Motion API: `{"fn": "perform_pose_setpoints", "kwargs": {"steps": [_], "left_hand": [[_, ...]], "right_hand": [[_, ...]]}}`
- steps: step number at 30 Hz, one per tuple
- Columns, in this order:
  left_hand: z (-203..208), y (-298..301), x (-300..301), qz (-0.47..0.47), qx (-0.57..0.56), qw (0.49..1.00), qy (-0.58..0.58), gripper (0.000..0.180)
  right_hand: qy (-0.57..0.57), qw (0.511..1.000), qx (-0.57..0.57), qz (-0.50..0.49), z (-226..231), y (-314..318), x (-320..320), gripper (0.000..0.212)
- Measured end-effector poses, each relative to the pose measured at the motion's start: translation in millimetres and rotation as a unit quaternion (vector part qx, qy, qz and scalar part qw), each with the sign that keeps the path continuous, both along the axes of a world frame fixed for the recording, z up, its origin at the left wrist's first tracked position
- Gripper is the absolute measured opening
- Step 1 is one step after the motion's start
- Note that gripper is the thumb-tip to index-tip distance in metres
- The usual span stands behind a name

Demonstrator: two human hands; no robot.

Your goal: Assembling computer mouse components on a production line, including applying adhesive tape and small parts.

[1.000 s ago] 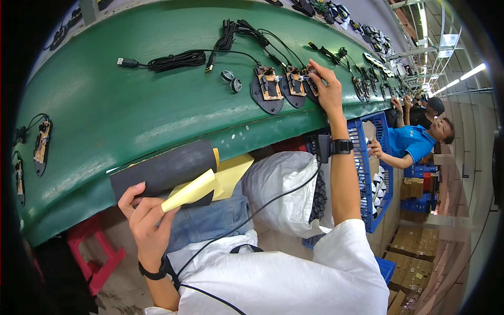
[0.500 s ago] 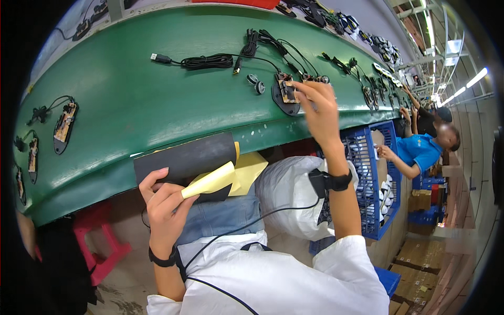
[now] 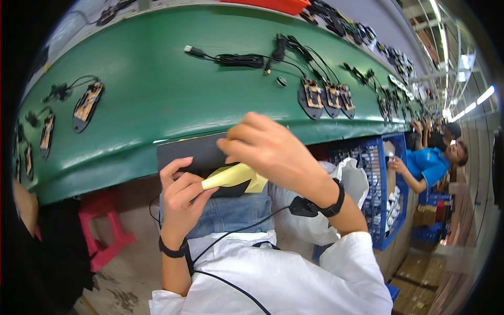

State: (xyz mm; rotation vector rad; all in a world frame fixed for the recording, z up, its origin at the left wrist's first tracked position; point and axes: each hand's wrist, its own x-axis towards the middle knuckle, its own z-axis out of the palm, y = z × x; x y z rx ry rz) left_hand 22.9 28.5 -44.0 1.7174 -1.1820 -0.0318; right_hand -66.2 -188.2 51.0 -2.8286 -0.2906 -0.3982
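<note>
My left hand is closed on a black sheet with yellow backing paper, the paper pinched between thumb and fingers. The sheet lies over my lap against the table's front edge. My right hand is over the sheet's right end, fingers bent together and slightly blurred; whatever the fingertips hold is hidden. Beyond it on the table, three opened computer mouse bases with circuit boards stand side by side: the left one, the middle one and the right one. A small scroll wheel lies near them.
Bundled black USB cables lie on the green table. More mouse bases sit at left. A white bag and blue crate stand at my right, a pink stool at left. A co-worker in blue sits further right.
My right hand has moved from the mouse bases back to the black sheet. Two small round pieces showed beside the bases; one shows now. My left hand keeps its hold. The view has shifted slightly.
</note>
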Motion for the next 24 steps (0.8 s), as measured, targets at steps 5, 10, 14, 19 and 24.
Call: {"fn": "perform_pose_setpoints", "kwargs": {"steps": [5, 10, 14, 19, 24], "left_hand": [[2, 0, 1, 0.016, 0.035, 0.999, -0.012, 0.014], [-3, 2, -1, 0.024, 0.046, 0.999, -0.007, 0.017], [2, -1, -4, 0.020, 0.040, 0.999, -0.023, 0.017], [1, 1, -2, 0.018, 0.047, 0.999, -0.017, 0.017], [0, 1, -2, 0.023, 0.048, 0.999, -0.007, 0.016]], "right_hand": [[0.072, 0.997, -0.031, 0.003, -1, -12, -6, 0.028], [0.014, 0.998, 0.029, -0.045, -6, -67, -43, 0.034], [-0.105, 0.933, 0.127, -0.319, -4, -167, -81, 0.030], [-0.168, 0.882, 0.247, -0.366, -29, -239, -92, 0.028], [-0.132, 0.895, 0.124, -0.407, -37, -242, -91, 0.043]]}}
